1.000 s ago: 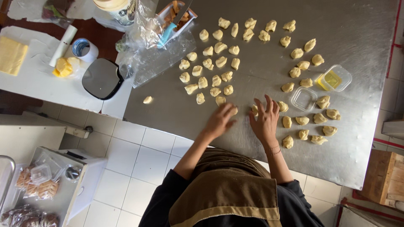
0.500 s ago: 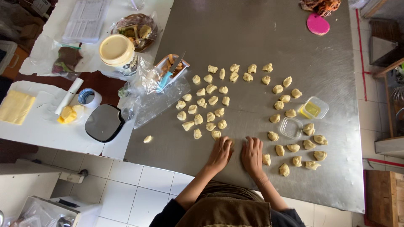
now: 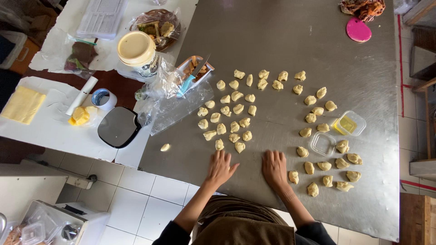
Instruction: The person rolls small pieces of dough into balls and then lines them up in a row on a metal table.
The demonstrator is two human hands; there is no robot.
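Both hands lie flat and open on the steel table [image 3: 272,41], close to its near edge: the left hand [image 3: 221,167] with fingers spread, grasping nothing, and the right hand [image 3: 274,168] palm down beside it, likewise empty, with a bare strip of steel between them. Whether a bit of dough sits under either palm cannot be told from here. Just beyond the left fingertips, toward the middle of the table, sits a tight cluster of dough pieces [image 3: 227,119], pale yellow and roughly cut. A looser arc of dough pieces [image 3: 324,165] curves along the right side and ends just beside the right hand, the nearest lump almost touching its outer edge. Within that arc stand a small clear tub with yellow fat [image 3: 349,123] and an empty clear tub [image 3: 323,143]. One stray piece [image 3: 165,147] lies alone by the left edge, well apart from the rest. A crumpled plastic bag [image 3: 170,97] and a tray with a blue-handled knife [image 3: 195,71] crowd the left edge farther back. To my eye, working here goes best with palms kept level and pressure even, taking the nearest lump first so the neighbours are not nudged together, and the stray piece should not be forgotten.
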